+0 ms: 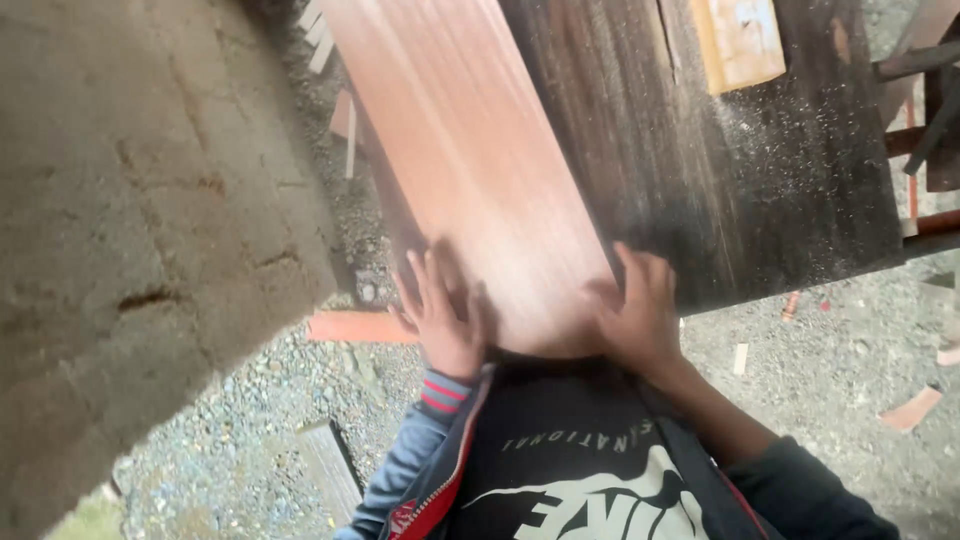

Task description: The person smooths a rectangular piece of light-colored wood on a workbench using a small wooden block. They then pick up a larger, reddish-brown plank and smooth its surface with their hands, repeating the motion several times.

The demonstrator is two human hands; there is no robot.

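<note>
Plank (470, 150), reddish and blurred, is laid lengthwise on the dark surface (760, 180), its near end overhanging. That end is gripped by both hands, left hand (445, 320) and right hand (640, 315), fingers seemingly wrapped around its edges.

You were in a rough outdoor woodworking yard. A dark, weathered counter (760, 170) stood dusted with pale sawdust (790, 200), and a long reddish plank (460, 150) lay across it. The ground was grey gravel (840, 370) strewn with wood offcuts (360, 327) and small chips. A cracked concrete wall (140, 230) rose at your left, and rusty metal bars (925, 140) showed at the far right.
</note>
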